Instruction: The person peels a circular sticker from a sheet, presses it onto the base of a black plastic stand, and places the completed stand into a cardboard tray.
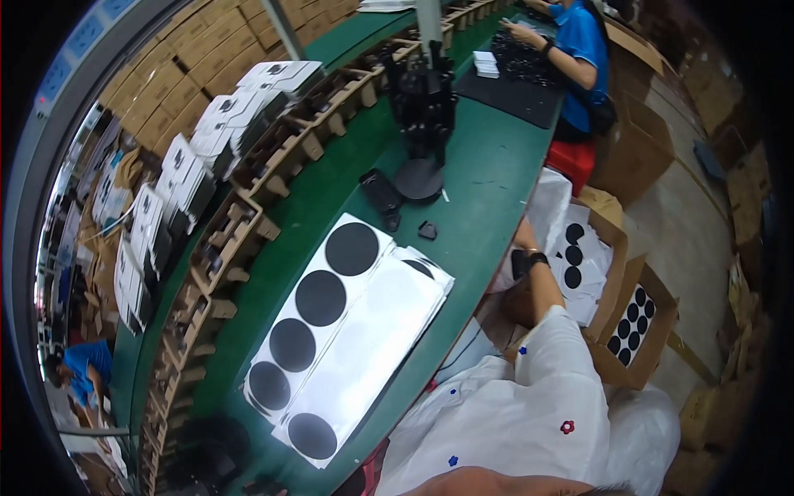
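Right hand at carton of black-disc sheets — grip hidden

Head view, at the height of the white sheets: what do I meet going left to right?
Wooden rack → white sheets with black discs → green table's edge → right hand → open carton of disc sheets.

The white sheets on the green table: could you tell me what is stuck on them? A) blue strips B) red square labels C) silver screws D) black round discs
D: the white sheets on the green table carry rows of black round discs.
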A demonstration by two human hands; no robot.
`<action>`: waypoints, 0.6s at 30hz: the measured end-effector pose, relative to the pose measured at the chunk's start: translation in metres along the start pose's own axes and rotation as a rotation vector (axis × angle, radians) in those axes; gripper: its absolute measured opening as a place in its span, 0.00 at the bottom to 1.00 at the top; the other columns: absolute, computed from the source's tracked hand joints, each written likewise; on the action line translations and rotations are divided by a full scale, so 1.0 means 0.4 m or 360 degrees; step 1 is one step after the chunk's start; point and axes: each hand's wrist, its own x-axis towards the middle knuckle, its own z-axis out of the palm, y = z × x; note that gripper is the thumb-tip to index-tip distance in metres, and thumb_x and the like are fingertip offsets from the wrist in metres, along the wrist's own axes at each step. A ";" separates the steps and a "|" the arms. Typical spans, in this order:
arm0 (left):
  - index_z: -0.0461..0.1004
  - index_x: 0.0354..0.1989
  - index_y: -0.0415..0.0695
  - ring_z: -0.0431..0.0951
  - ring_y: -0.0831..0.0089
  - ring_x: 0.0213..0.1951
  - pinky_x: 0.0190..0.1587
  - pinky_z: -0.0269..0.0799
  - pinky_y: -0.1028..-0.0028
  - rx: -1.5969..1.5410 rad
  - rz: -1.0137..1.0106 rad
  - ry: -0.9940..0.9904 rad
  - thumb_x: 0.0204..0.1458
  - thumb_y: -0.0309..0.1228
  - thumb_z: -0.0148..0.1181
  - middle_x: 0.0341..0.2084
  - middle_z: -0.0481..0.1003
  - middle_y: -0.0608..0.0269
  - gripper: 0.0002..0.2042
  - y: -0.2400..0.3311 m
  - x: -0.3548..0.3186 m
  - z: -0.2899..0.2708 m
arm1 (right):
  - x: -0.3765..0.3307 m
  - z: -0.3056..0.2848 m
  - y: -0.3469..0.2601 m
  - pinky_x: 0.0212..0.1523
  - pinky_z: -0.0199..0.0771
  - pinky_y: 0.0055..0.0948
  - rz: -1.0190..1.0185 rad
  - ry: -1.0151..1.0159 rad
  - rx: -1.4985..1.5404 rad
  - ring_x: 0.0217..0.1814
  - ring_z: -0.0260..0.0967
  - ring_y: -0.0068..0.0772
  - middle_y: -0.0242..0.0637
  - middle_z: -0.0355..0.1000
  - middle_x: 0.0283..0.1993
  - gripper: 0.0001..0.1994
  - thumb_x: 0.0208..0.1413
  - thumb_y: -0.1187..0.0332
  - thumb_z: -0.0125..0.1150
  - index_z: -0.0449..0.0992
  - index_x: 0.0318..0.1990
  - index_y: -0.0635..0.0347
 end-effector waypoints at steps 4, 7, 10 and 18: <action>0.58 0.59 0.34 0.67 0.57 0.52 0.53 0.62 0.61 0.0002 -0.0336 0.0065 0.48 0.44 0.55 0.57 0.62 0.48 0.34 -0.001 -0.076 -0.119 | -0.092 -0.218 -0.311 0.46 0.69 0.31 0.0274 0.1114 0.0927 0.44 0.71 0.40 0.44 0.74 0.39 0.18 0.40 0.80 0.50 0.73 0.43 0.63; 0.57 0.60 0.34 0.67 0.59 0.52 0.52 0.64 0.62 -0.0061 -0.0618 0.0050 0.48 0.43 0.53 0.57 0.61 0.49 0.33 -0.036 -0.152 -0.199 | -0.253 -0.446 -0.581 0.45 0.69 0.24 0.0116 0.1317 0.1537 0.43 0.68 0.31 0.40 0.70 0.39 0.14 0.42 0.87 0.44 0.72 0.36 0.68; 0.58 0.60 0.37 0.67 0.59 0.52 0.53 0.62 0.63 -0.0180 -0.0409 0.1229 0.48 0.44 0.52 0.56 0.63 0.52 0.33 -0.115 -0.254 -0.254 | -0.458 -0.559 -0.809 0.45 0.68 0.23 -0.0391 0.1010 0.1863 0.41 0.67 0.29 0.38 0.68 0.39 0.11 0.44 0.87 0.46 0.70 0.36 0.68; 0.53 0.63 0.42 0.66 0.54 0.53 0.54 0.66 0.64 -0.2420 0.0128 0.0573 0.39 0.42 0.58 0.54 0.62 0.45 0.40 0.534 -0.105 -0.222 | -0.909 -0.633 -1.328 0.43 0.69 0.31 -0.2060 -0.0629 0.1656 0.42 0.66 0.42 0.43 0.67 0.42 0.15 0.41 0.84 0.55 0.73 0.40 0.64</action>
